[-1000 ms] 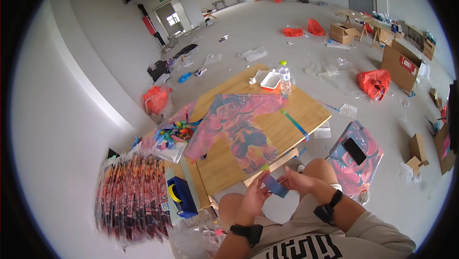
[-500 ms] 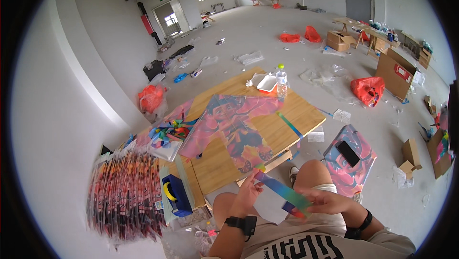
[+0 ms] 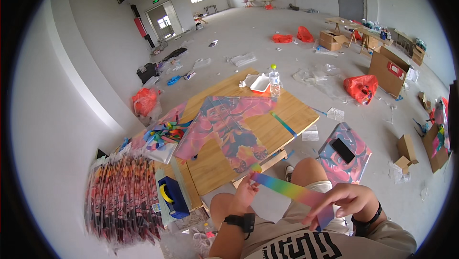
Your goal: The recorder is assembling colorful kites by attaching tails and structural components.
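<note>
My left hand pinches one end of a rainbow-coloured ribbon at the table's near edge. The ribbon stretches over my lap to my right hand, whose fingers are bent around it; its far end folds downward there. Just beyond my left hand, a thin printed figure-shaped sheet, pink, blue and yellow, lies over the wooden table. Its lower tip reaches the ribbon's end, but I cannot tell whether they are joined. Another ribbon strip lies across the table's right side.
A clear bottle and white tray stand at the table's back. Coloured ribbons heap at its left, beside stacked wrapped packs and a blue tape dispenser. A phone rests on a printed seat at right.
My right hand has moved right and turned over, with its fingers more extended. The ribbon between my hands is longer and straighter. My left hand keeps its pinch.
</note>
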A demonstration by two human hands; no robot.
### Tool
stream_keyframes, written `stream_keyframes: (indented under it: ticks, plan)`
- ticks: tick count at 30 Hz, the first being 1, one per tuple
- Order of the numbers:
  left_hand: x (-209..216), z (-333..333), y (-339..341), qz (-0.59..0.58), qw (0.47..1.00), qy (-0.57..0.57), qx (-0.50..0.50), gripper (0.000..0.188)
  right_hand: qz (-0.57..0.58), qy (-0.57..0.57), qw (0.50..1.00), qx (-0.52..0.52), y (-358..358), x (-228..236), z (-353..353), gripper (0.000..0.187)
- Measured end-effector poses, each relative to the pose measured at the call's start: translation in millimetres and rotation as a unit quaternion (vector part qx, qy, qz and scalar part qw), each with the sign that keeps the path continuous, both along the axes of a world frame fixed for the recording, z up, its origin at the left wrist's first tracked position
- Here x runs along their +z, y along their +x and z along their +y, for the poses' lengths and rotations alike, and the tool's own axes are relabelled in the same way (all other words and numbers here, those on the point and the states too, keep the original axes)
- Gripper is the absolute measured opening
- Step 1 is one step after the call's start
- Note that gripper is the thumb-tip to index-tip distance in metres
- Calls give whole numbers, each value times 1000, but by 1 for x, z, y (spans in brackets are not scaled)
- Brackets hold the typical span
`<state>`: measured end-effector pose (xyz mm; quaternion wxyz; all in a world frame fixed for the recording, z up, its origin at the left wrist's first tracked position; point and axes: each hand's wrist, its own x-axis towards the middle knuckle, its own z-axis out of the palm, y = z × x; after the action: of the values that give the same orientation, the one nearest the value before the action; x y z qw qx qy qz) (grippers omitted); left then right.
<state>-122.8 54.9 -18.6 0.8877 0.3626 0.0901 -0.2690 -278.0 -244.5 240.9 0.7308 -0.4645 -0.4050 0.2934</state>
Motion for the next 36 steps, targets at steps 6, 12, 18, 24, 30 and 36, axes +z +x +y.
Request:
stream_keyframes:
  ticks: [6,12,18,24,30,36]
  plan:
    - [15,0,-9,17,992,74,-103,39,-31,70,995,71,6,0,-3,70]
    - [133,-16,-42,-453,706,544,11,60,176,-1,981,-81,33,14,27,98]
    - [215,-20,-81,-624,612,468,133,74,267,36,953,-136,68,-10,61,91]
    - [225,-15,-79,-581,673,442,120,59,236,-23,970,-60,74,-42,66,85]
    - [231,-3,-79,-608,675,412,75,25,225,-67,970,-63,74,-66,71,85]
    - [234,1,-53,-536,714,447,48,10,234,-73,968,-46,75,-63,74,85]
